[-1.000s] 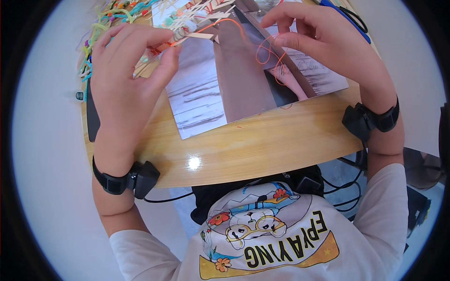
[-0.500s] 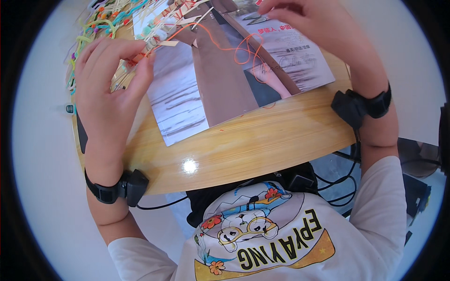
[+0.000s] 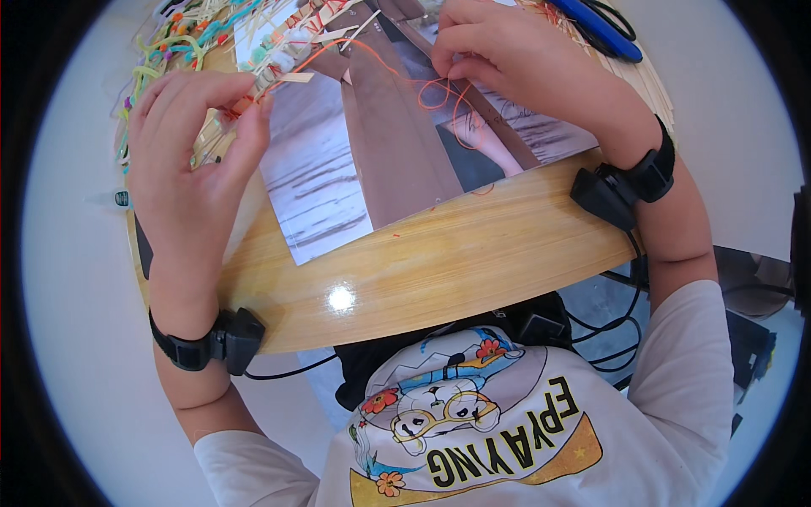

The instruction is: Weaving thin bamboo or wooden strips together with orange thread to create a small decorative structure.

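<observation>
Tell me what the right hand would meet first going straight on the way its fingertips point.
Probably the orange thread, seen against the printed sheet just left of the right hand. Depth is unclear, so they may already be touching.

Single view: head-worn, the left unit of a side-by-side fisheye pair. Camera looked steeply down from above the wearer, image upright. The wearer's own shirt filled the lower middle; the tabletop lay above it, its near edge bowed. Range was close: left hand framed at upper left, right hand at upper right, near the top border. Field was wide, darkening to black at the corners.
</observation>
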`<action>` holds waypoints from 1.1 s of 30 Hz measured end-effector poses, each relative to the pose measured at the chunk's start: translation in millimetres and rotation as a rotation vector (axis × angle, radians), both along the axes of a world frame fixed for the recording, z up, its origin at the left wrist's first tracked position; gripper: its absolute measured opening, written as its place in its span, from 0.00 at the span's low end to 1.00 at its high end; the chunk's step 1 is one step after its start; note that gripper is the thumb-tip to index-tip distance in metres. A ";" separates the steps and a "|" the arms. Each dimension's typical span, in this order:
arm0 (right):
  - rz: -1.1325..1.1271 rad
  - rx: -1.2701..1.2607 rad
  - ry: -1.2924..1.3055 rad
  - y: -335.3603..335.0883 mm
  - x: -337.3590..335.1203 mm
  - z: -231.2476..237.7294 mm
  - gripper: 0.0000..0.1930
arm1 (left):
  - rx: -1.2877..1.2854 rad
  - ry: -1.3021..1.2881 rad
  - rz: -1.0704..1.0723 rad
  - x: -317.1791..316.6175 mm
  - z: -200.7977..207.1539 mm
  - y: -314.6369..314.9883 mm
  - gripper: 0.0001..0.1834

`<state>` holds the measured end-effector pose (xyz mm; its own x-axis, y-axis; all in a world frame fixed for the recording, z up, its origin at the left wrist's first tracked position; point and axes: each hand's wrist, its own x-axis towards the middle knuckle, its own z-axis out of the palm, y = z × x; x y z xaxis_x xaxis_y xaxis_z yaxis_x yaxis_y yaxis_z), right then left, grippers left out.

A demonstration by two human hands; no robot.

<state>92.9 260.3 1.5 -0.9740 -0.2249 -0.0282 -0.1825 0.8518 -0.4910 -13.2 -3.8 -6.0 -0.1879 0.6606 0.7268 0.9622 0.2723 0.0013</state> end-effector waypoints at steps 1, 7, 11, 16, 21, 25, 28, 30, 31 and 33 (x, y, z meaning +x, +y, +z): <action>0.005 0.046 0.022 -0.4 -0.2 0.3 0.05 | 0.000 0.000 0.000 -0.2 -0.1 -0.1 0.10; -0.125 -0.117 0.134 -6.3 3.8 11.3 0.02 | 0.000 -0.007 0.005 -0.5 1.8 -2.1 0.10; -0.213 -0.253 0.045 -2.1 5.1 16.3 0.02 | -0.019 -0.015 0.013 -0.6 1.4 -2.8 0.09; -0.316 -0.599 -0.099 20.8 -1.6 10.7 0.03 | -0.027 -0.016 0.009 0.8 3.2 -1.2 0.09; -0.243 -0.820 -0.216 15.4 0.4 14.3 0.07 | -0.014 -0.012 0.005 -0.4 -0.4 -2.8 0.09; -0.172 -0.873 -0.257 15.5 1.6 14.0 0.10 | -0.010 -0.014 0.003 -0.6 -0.9 -1.7 0.09; -0.165 -0.903 -0.267 15.6 1.5 11.5 0.09 | -0.004 -0.013 -0.005 -1.5 -1.5 -1.4 0.10; -0.147 -0.873 -0.251 16.1 1.1 10.7 0.10 | -0.018 -0.026 -0.019 -2.2 -0.9 -1.7 0.09; -0.146 -0.873 -0.252 16.2 0.9 10.9 0.10 | -0.019 -0.027 -0.018 -2.3 -0.5 -1.8 0.09; -0.146 -0.824 -0.221 16.6 0.8 11.8 0.11 | -0.027 -0.022 -0.020 -2.1 -0.1 -1.7 0.09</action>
